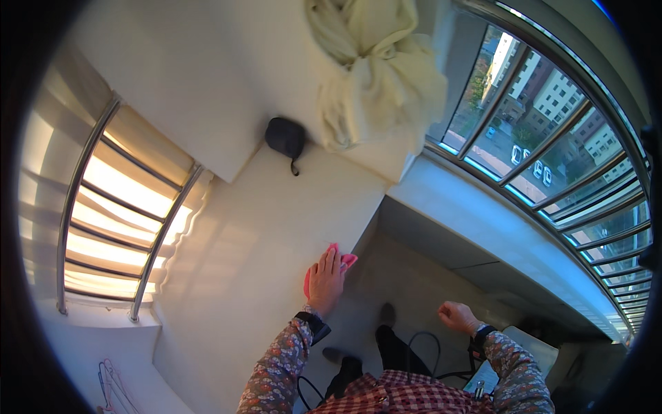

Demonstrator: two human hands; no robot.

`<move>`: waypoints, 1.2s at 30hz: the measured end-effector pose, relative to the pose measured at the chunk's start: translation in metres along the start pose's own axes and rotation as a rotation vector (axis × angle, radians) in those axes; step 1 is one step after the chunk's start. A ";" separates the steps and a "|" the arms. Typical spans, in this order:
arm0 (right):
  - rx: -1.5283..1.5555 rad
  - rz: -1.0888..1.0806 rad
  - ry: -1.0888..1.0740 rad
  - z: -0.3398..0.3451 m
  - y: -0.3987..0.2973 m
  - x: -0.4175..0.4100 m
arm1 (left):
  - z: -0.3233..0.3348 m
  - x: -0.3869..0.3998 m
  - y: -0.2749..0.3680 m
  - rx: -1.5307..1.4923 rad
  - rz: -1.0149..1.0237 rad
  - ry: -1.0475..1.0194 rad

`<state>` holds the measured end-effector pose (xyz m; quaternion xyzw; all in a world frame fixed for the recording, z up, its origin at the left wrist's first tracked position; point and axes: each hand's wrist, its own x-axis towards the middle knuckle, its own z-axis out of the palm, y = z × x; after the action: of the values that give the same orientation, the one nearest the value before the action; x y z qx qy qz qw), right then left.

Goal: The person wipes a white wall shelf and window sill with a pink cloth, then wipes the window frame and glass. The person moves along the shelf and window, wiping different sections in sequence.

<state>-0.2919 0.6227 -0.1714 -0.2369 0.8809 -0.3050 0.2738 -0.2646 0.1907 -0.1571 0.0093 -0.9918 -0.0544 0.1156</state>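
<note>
My left hand (327, 282) lies flat on a pink cloth (349, 261), pressing it against the pale ledge (269, 222) close to its right edge. Parts of the cloth show past the fingertips and on both sides of the palm; the rest is hidden under the hand. To the right, my right hand (459, 316) hangs in the air above the grey floor, its fingers curled in and nothing seen in them. Farther back on the ledge, against the wall, sits a small black pouch (285, 137) with a wrist loop.
A knotted cream curtain (380, 88) hangs over the ledge's far end. Metal railings guard the window at right (553, 132) and the curtained window at left (139, 217). Wire hangers (114, 385) lie at lower left. A pale stool-like object (532, 346) stands beside my right forearm.
</note>
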 end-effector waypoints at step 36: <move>0.177 0.547 0.736 -0.131 0.160 0.032 | 0.090 0.266 0.132 -0.275 0.144 0.203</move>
<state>-0.4378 0.7692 -0.2017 0.1523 0.9201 -0.3594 0.0328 -0.5453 0.3228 -0.1693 -0.0722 -0.9564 -0.1797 0.2187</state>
